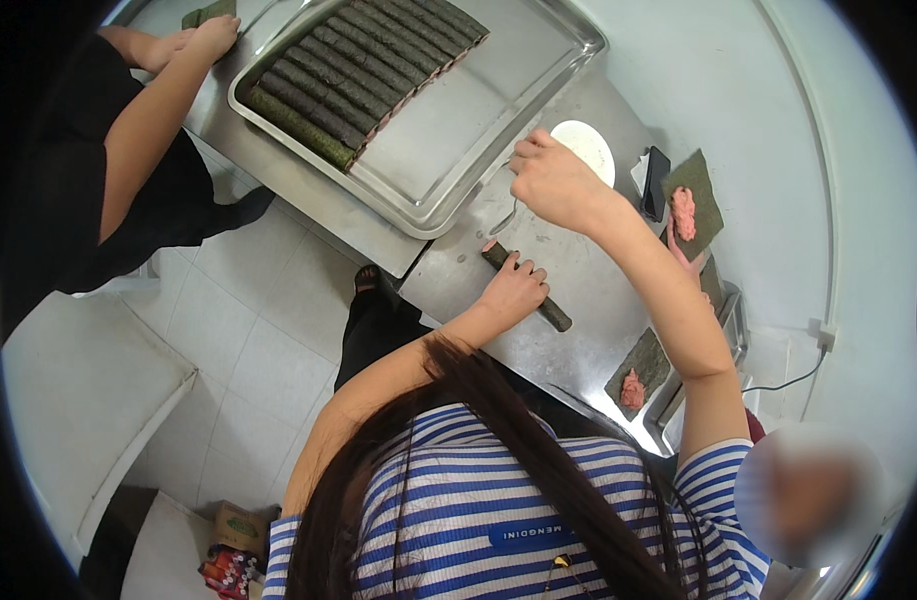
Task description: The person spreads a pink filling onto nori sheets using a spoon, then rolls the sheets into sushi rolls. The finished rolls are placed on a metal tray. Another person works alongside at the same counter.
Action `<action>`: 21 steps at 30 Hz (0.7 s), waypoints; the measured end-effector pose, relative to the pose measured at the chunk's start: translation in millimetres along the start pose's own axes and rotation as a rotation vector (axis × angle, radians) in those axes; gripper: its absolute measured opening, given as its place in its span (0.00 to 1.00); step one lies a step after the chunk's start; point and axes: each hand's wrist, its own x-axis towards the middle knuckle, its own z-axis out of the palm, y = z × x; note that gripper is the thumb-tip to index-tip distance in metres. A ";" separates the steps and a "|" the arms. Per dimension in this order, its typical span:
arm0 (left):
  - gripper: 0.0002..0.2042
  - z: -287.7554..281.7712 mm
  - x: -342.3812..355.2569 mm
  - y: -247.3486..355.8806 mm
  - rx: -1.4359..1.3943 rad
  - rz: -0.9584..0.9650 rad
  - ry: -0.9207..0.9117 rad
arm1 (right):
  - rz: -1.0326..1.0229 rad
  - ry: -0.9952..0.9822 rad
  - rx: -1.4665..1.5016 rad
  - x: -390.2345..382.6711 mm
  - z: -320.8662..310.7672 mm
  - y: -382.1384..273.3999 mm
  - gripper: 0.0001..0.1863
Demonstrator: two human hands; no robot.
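Observation:
On the steel table, my left hand (516,293) rests with its fingers curled over a dark green seaweed roll (555,314). Pink filling shows at the roll's far end. My right hand (559,182), farther off and to the right, is closed around a metal spoon (506,217) whose end points down toward that roll's open tip. Partly behind this hand stands a round white bowl (587,146). To the upper left, a large steel tray (499,120) holds several finished-looking seaweed rolls (364,75) laid side by side.
At the right, another person's hand (685,262) holds a seaweed sheet (707,190) with pink filling. A second filled sheet (647,358) lies near a smaller tray (669,425). A black phone (656,183) sits by the wall. Another worker's hands (194,45) are at upper left.

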 end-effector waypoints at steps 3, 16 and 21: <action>0.06 -0.6 -0.7 -0.6 0.016 0.010 -0.007 | 0.036 -0.036 -0.008 -4.0 12.9 -8.6 0.05; 0.05 3.9 -2.0 -2.0 0.021 0.023 0.020 | 0.177 0.020 -0.045 -19.1 23.4 -1.7 0.05; 0.14 -1.9 -3.7 -9.0 0.009 0.136 0.036 | 0.535 0.124 0.459 -68.1 28.5 1.4 0.15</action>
